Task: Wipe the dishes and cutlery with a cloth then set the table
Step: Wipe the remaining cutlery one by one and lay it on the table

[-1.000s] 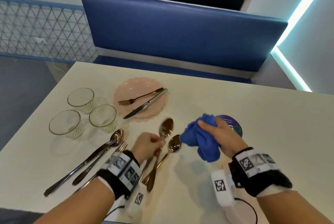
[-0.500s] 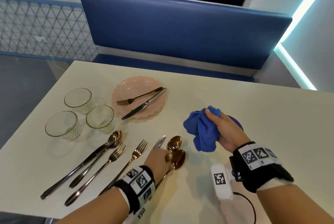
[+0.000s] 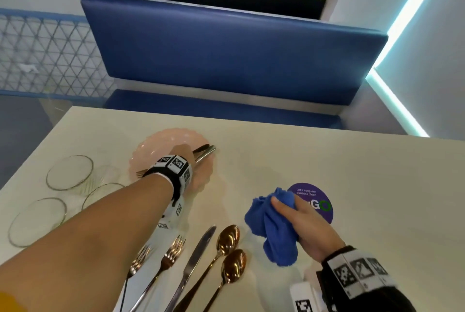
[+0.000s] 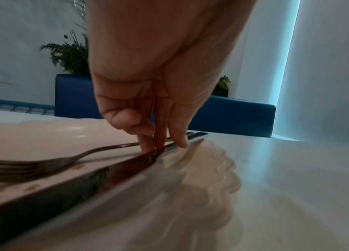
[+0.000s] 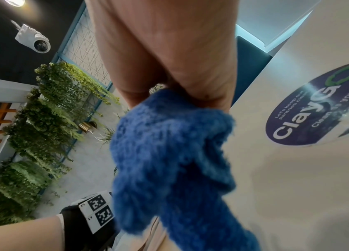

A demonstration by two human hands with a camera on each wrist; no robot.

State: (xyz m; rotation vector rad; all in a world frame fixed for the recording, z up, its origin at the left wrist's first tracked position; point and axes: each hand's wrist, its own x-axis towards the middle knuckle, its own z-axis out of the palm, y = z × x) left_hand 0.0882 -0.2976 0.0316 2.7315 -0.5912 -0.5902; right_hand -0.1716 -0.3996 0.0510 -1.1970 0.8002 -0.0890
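Observation:
A pink scalloped plate lies at the table's left middle, carrying a fork and a knife. My left hand reaches over the plate, and its thumb and fingertips pinch the knife's handle, which still lies on the plate. The fork's handle runs just behind those fingers. To the right, my right hand grips a bunched blue cloth just above the tabletop, apart from the cutlery.
Three glass bowls stand left of the plate. Near the front edge lie forks, a knife and two copper spoons. A purple round sticker is under my right hand. A blue bench lines the far side.
My left hand left the copper spoons lying by the front edge and reached forward onto the plate's knife. My right hand kept the cloth in about the same place.

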